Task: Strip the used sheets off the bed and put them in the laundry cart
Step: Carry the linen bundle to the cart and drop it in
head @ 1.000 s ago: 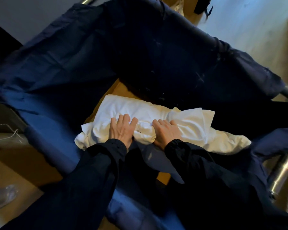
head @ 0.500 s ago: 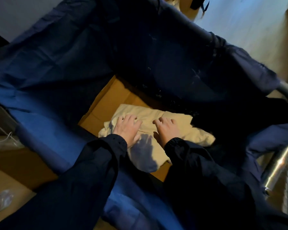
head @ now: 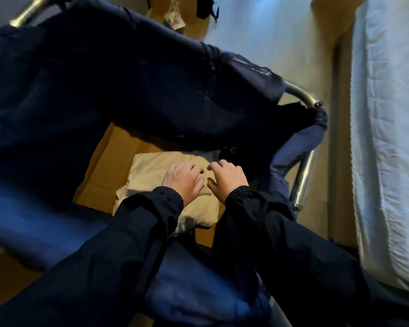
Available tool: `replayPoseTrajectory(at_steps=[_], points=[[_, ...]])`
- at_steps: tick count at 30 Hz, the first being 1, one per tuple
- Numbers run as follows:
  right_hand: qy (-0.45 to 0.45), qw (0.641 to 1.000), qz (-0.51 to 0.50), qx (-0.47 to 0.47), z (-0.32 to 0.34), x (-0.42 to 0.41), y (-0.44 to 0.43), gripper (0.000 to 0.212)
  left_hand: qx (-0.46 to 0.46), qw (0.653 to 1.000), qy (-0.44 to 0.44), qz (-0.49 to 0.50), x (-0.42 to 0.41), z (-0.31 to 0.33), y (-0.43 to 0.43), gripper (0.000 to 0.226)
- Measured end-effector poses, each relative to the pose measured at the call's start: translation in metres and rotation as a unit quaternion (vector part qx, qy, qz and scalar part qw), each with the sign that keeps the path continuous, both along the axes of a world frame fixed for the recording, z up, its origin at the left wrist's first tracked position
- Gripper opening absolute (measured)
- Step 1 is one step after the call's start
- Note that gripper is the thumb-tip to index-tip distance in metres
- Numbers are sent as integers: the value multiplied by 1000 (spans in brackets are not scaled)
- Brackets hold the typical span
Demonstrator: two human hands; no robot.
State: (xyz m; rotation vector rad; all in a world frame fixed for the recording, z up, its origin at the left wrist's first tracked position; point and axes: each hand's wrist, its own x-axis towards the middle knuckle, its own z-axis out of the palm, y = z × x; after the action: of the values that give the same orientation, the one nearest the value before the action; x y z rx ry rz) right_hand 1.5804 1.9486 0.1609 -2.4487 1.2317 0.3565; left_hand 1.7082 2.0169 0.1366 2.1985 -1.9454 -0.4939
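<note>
Dark navy jacket sleeves [head: 132,244], gathered elastic cuffs [head: 240,193], bare hands

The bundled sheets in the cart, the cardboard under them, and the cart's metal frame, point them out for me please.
bundled sheets [head: 151,168]: head view, bare upper-left part of the pale bundle.
cardboard [head: 109,166]: head view, bare brown panel left of the bundle.
metal frame [head: 304,175]: head view, shiny upright tube at right.

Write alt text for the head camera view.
Two hands, left hand and right hand, rest on a bundle of white sheets at the bottom of a navy fabric laundry cart, on its cardboard floor. A bed stands at the right.
</note>
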Motion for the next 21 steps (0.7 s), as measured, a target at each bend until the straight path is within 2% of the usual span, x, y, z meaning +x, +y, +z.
replayPoseTrajectory(at_steps=[6,10,15,18,21], points=[[-59,996,-21,-55,46,-72,-24,31,-45,999,6,-21,-75,27,-32,24],[-74,995,-28,-63,65,-131,-46,35,-78,997,25,12,-127,45,-50,31],[-119,992,-29,-16,74,-190,-72,44,-80,995,19,60,-185,66,-69,20],[-199,975,-94,41,79,-218,-82,45,-71,986,73,129,-207,78,-78,20],[-293,933,-180,108,84,-242,-90,44,-88,946,200,241,-216,94,-88,16]])
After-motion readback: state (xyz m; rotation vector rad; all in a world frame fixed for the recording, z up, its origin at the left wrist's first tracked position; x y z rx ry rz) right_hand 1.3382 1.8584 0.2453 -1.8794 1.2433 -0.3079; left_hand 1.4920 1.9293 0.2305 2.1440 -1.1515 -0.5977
